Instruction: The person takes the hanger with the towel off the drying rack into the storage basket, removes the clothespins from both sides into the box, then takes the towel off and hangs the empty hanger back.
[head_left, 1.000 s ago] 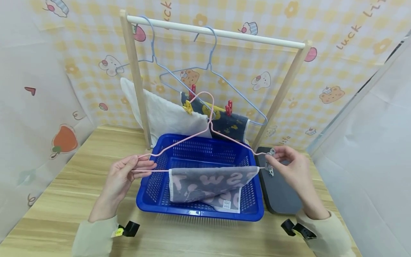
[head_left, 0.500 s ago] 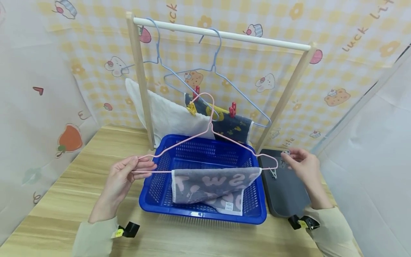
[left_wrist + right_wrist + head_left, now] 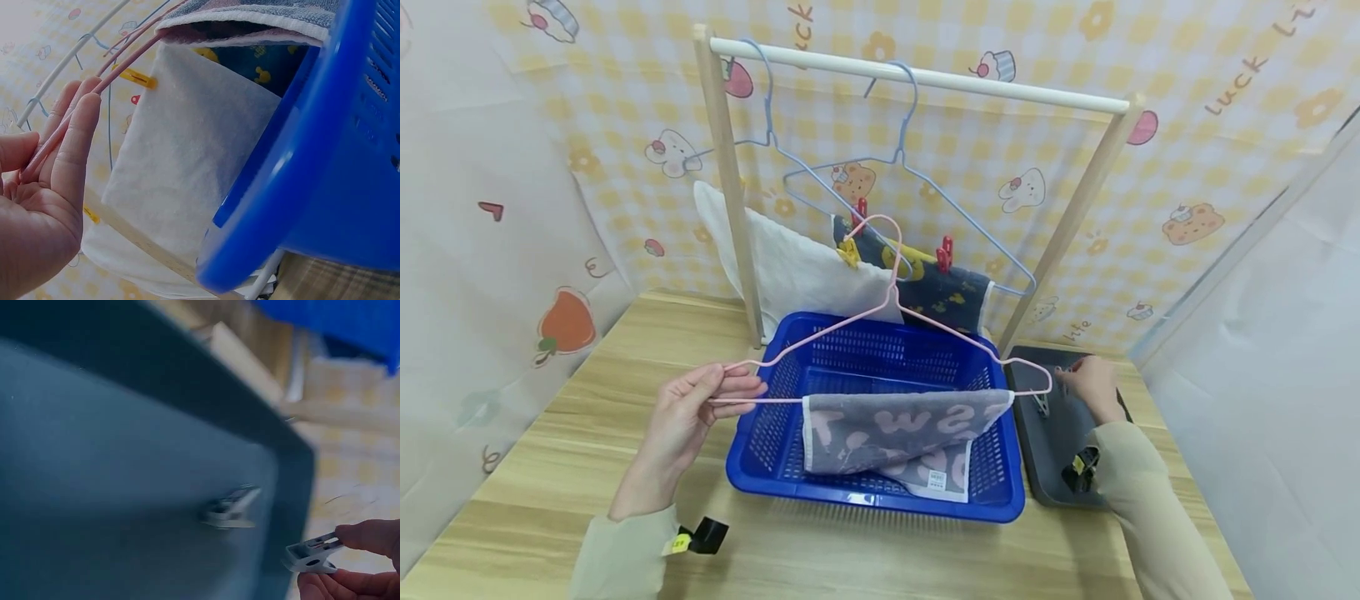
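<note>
My left hand (image 3: pixel 688 421) holds the left end of a pink clothes hanger (image 3: pixel 820 337) between thumb and fingers; the left wrist view shows the pink wire across the palm. A grey towel (image 3: pixel 887 433) with pink letters drapes over the hanger's lower bar, above a blue basket (image 3: pixel 752 479). At the right, my right hand (image 3: pixel 1093 387) is over a dark grey tray (image 3: pixel 1052 467). In the right wrist view it pinches a pale grey clothes peg (image 3: pixel 312 555) between thumb and fingers. Another pale peg (image 3: pixel 1041 405) shows by the hanger's right end; whether it is attached, I cannot tell.
Behind the basket stands a drying rack (image 3: pixel 917 77) with two blue hangers (image 3: pixel 962 212) on its rail. A white cloth (image 3: pixel 797 275) with a yellow peg (image 3: pixel 848 252) and a dark patterned cloth (image 3: pixel 943 300) with red pegs (image 3: pixel 945 253) hang there.
My right hand has moved off the hanger's right end and out over the grey tray, a peg at its fingertips. My left hand still holds the hanger's left end.
</note>
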The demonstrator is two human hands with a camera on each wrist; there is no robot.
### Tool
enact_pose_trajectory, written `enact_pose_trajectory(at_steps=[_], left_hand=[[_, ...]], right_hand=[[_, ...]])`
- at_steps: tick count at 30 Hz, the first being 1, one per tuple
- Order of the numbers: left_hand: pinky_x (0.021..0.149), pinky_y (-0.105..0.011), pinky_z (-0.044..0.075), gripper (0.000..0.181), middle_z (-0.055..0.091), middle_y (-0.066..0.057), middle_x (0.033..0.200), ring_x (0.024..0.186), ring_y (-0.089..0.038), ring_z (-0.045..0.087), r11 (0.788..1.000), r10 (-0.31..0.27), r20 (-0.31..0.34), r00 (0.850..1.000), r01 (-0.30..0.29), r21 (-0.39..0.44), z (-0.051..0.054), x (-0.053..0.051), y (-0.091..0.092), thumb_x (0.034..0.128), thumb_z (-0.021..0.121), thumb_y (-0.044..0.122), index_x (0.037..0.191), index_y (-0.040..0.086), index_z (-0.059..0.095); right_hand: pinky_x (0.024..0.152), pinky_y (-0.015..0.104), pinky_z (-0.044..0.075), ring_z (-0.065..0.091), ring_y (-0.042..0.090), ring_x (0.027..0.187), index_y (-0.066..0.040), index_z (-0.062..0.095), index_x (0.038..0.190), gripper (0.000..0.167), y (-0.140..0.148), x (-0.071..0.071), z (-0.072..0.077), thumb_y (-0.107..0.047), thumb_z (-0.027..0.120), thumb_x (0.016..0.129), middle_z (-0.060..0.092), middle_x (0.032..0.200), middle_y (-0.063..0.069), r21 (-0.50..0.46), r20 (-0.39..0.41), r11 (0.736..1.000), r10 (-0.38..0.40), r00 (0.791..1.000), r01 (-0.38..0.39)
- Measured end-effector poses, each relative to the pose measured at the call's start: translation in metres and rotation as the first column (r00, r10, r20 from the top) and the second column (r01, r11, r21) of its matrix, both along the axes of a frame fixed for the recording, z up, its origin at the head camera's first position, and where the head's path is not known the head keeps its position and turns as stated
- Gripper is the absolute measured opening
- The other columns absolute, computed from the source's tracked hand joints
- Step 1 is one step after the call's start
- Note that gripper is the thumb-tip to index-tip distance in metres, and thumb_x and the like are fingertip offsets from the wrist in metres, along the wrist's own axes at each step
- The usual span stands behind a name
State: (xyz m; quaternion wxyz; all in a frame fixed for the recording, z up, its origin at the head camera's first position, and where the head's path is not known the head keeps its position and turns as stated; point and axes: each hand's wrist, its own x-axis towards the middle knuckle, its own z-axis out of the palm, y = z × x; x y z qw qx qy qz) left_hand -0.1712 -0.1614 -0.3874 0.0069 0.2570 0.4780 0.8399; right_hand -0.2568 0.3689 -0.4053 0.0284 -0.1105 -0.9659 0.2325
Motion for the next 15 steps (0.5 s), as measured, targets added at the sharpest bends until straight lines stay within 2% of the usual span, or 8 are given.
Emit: enact_pose_trajectory(at_steps=[2, 5, 9, 12, 15], left_hand=[[0.075, -0.032, 0.055, 0.037, 0.07, -0.014, 0.099, 0.091, -0.022, 0.068, 1.0, -0.006, -0.006, 1.0, 0.006, 0.002, 0.0, 0.0, 0.0, 0.1027, 0.028, 0.002, 0.111, -0.007, 0.063], [0.076, -0.032, 0.056, 0.038, 0.07, -0.014, 0.099, 0.092, -0.022, 0.068, 1.0, -0.011, -0.014, 1.0, 0.011, -0.005, 0.0, 0.0, 0.0, 0.1029, 0.027, 0.002, 0.111, -0.006, 0.063], [0.076, -0.032, 0.056, 0.038, 0.07, -0.013, 0.099, 0.092, -0.022, 0.068, 1.0, -0.013, -0.01, 1.0, 0.013, -0.011, 0.001, -0.001, 0.001, 0.103, 0.027, 0.003, 0.111, -0.005, 0.064], [0.076, -0.032, 0.056, 0.039, 0.07, -0.013, 0.099, 0.092, -0.022, 0.068, 1.0, -0.012, -0.006, 1.0, 0.012, -0.008, 0.001, -0.001, 0.001, 0.1031, 0.027, 0.003, 0.11, -0.005, 0.064], [0.076, -0.032, 0.056, 0.039, 0.07, -0.013, 0.1, 0.092, -0.022, 0.068, 1.0, -0.011, -0.01, 1.0, 0.011, -0.005, 0.001, -0.001, 0.001, 0.1031, 0.027, 0.003, 0.11, -0.005, 0.064]], right_hand=[[0.039, 0.026, 0.03, 0.035, 0.012, 0.038, -0.011, 0.041, 0.049, 0.04, 0.004, -0.005, -0.01, -0.018, 0.059, 0.084, 0.036, 0.041, -0.004, -0.014, 0.082, 0.999, -0.029, 0.996, 0.03], [0.043, 0.031, 0.035, 0.044, 0.018, 0.045, -0.008, 0.042, 0.054, 0.033, 0.009, -0.007, -0.024, -0.016, 0.056, 0.082, 0.04, 0.047, 0.0, -0.027, 0.167, 0.997, -0.068, 0.984, 0.074], [0.048, 0.039, 0.043, 0.052, 0.027, 0.058, 0.006, 0.053, 0.069, 0.023, 0.013, -0.009, -0.039, -0.013, 0.055, 0.081, 0.054, 0.062, 0.016, 0.033, 0.18, 0.998, -0.066, 0.981, 0.061], [0.055, 0.048, 0.049, 0.058, 0.037, 0.068, 0.016, 0.058, 0.087, 0.033, 0.013, -0.011, -0.045, -0.017, 0.056, 0.082, 0.06, 0.081, 0.031, 0.069, 0.167, 0.996, -0.063, 0.984, 0.052], [0.066, 0.054, 0.051, 0.059, 0.046, 0.081, 0.022, 0.054, 0.099, 0.046, 0.011, -0.014, -0.044, -0.021, 0.055, 0.083, 0.057, 0.096, 0.04, 0.07, 0.188, 0.994, -0.09, 0.978, 0.078]])
